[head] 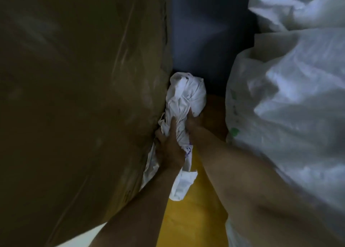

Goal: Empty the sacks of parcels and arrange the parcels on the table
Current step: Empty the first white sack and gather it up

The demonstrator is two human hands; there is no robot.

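Both hands, left hand (169,149) and right hand (194,124), fingers clenched on a bunched white sack (183,99); beside them a full sack (285,101); no parcels laid out in view; emptying seems barely begun.

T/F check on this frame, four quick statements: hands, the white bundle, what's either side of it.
1. Both hands grip the crumpled white bundle. True: left hand low on it, right hand higher.
2. A large brown cardboard box stands left of the bundle. True.
3. The sacks on the right are black. False: the sacks are white.
4. The surface under the arms is green. False: the surface is yellow.
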